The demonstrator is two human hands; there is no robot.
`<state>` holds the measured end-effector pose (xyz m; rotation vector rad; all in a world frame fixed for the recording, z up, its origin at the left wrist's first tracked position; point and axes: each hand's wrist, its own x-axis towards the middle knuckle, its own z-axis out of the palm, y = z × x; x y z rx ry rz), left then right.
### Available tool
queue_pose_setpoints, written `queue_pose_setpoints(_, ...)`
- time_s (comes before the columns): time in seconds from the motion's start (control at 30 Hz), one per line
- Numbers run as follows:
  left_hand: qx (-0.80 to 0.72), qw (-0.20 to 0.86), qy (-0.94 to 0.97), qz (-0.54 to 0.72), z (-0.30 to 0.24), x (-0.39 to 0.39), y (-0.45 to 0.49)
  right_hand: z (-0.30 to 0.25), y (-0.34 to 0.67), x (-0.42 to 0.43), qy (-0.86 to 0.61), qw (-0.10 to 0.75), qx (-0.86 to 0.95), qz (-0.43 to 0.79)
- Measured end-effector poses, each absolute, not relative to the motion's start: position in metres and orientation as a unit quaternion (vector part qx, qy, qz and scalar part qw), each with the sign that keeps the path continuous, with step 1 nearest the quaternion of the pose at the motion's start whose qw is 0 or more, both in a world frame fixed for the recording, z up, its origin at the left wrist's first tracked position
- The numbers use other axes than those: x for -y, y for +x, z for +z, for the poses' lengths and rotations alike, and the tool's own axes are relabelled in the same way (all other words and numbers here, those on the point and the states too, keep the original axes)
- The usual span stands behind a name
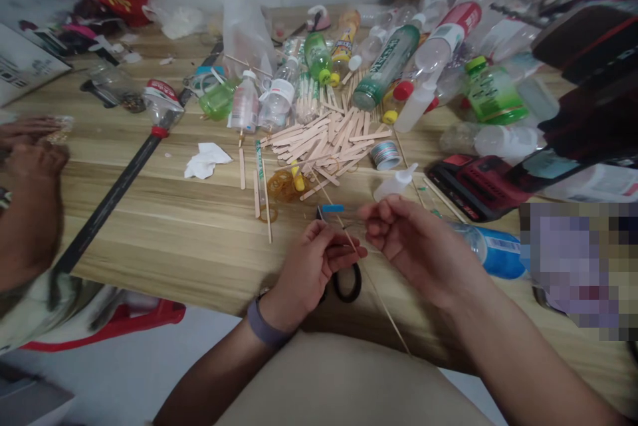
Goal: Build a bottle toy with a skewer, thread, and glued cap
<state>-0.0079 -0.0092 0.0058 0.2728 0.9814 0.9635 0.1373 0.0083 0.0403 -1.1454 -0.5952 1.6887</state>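
Observation:
My left hand (312, 263), with a purple band at the wrist, pinches a long thin wooden stick (381, 303). The stick slants from the pile toward my lap, with a small dark spot or wrap just above my fingers. My right hand (406, 240) is beside it, thumb and fingers closed together; a faint thin strand seems to run from them toward the stick, but it is blurred. Under my left hand lie scissors with a black handle (347, 283). A small blue strip (333, 209) is just beyond. Rubber bands (284, 187) lie farther forward.
Flat craft sticks (323, 137) are heaped mid-table, with plastic bottles (389, 64) behind. A red-black power tool (478, 183) and a blue-labelled bottle (498, 253) stand at right. A dark bar with a bottle top (117, 193) crosses the left, near another person's hands (34, 140).

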Motion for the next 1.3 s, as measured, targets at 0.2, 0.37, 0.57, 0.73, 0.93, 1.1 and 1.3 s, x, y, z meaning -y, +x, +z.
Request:
queue_pose_setpoints(0.2, -0.467, 0.625, 0.269, 0.565, -0.002, 0.018, -0.011, 0.03, 0.132, -0.013, -0.486, 0.481, 0.262, 0.681)
queue_pose_setpoints(0.37, -0.432, 0.537, 0.43, 0.583, -0.002, 0.025, -0.015, 0.024, 0.134, -0.01, -0.493, 0.454, 0.375, 0.64)
queue_pose_setpoints(0.57, -0.409, 0.546, 0.497, 0.535, 0.002, 0.017, -0.02, 0.03, 0.149, -0.005, -0.413, 0.277, 0.785, 0.37)
queue_pose_setpoints(0.73, -0.436, 0.532, 0.559, 0.463, 0.006, 0.012, -0.029, 0.032, 0.153, -0.004, -0.378, 0.207, 0.876, 0.22)
queue_pose_setpoints(0.93, -0.448, 0.46, 0.674, 0.366, 0.018, 0.007, -0.035, 0.026, 0.151, -0.002, -0.343, 0.173, 0.917, 0.104)
queue_pose_setpoints(1.1, -0.432, 0.421, 0.733, 0.315, 0.027, 0.003, -0.037, 0.027, 0.148, 0.002, -0.32, 0.117, 0.94, 0.009)
queue_pose_setpoints(1.3, -0.425, 0.394, 0.763, 0.288, 0.029, 0.001, -0.038, 0.022, 0.151, 0.002, -0.324, 0.109, 0.94, 0.013)
